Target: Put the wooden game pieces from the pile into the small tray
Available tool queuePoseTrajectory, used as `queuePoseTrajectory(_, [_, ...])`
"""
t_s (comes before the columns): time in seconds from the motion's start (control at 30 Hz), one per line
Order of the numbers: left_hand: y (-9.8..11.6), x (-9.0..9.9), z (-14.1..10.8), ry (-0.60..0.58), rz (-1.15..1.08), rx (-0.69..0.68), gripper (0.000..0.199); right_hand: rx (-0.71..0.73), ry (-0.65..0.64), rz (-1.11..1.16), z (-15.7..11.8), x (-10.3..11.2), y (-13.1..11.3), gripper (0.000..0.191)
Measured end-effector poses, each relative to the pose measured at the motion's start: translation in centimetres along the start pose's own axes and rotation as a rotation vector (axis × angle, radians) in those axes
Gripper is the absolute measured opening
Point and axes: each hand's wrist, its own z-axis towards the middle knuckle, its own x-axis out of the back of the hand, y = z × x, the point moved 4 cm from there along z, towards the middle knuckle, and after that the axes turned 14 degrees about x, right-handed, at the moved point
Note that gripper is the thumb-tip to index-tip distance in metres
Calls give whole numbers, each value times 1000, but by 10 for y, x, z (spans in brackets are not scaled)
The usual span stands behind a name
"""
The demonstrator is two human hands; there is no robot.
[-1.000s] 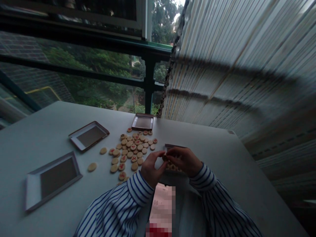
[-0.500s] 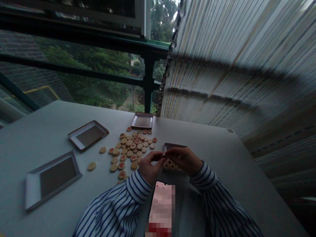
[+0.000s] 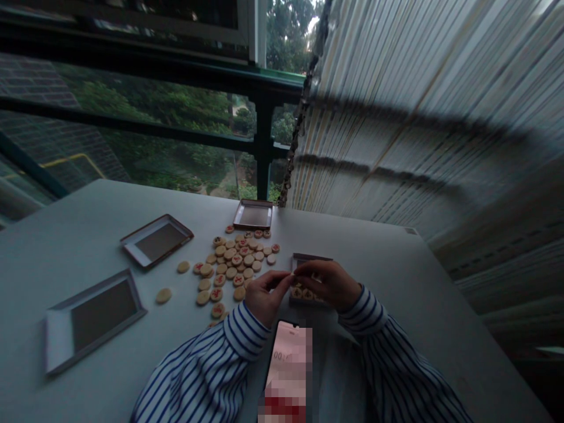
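Observation:
My left hand (image 3: 265, 296) and my right hand (image 3: 331, 283) meet fingertip to fingertip, both closed in a pinch. Between them is a small pale round Chinese chess piece (image 3: 293, 274), mostly hidden by the fingers. Under my right hand lies an open shallow box (image 3: 303, 302) with several chess pieces (image 3: 307, 294) in rows; the hand covers much of it. Left of my hands, a loose heap of wooden chess pieces (image 3: 231, 272) spreads over the white table (image 3: 388, 276). Some show red or black marks, others a plain side.
A phone (image 3: 288, 358) with a lit screen lies in front of my hands. Shallow trays stand at the far left (image 3: 132, 235), near left (image 3: 57, 346) and back middle (image 3: 237, 224). Two single discs (image 3: 164, 295) lie left of the heap. Beyond the table are a window railing and a striped curtain (image 3: 374, 117).
Both hands stay together at nearly the same place, with the fingers shifting slightly around the chess piece. The heap and trays look unchanged.

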Motion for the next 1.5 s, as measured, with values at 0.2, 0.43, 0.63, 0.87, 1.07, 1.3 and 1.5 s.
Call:
queuePoseTrajectory(0.2, [4, -2, -2, -40, -113, 157, 19, 20, 7, -32, -1, 2, 1, 14])
queuePoseTrajectory(0.43, [-4, -3, 2, -51, -329, 339, 26, 39, 25, -76, 1, 3, -3, 13])
queuePoseTrajectory(0.63, [-5, -3, 2, -57, -428, 391, 28, 142, -12, -164, 1, 0, -8, 18])
queuePoseTrajectory(0.87, [-3, -4, 0, -62, -407, 382, 31, 174, -24, -288, 0, -1, -9, 21])
queuePoseTrajectory(1.07, [2, -4, 0, -62, -238, 241, 31, 142, -72, -316, 1, -1, -9, 22])
queuePoseTrajectory(1.3, [15, -3, -7, 38, 379, -319, 22, 118, -78, -330, -3, 15, 0, 20])
queuePoseTrajectory(1.5, [6, -12, -11, 37, 732, -633, 25, 51, -42, -364, -11, 35, 14, 19])
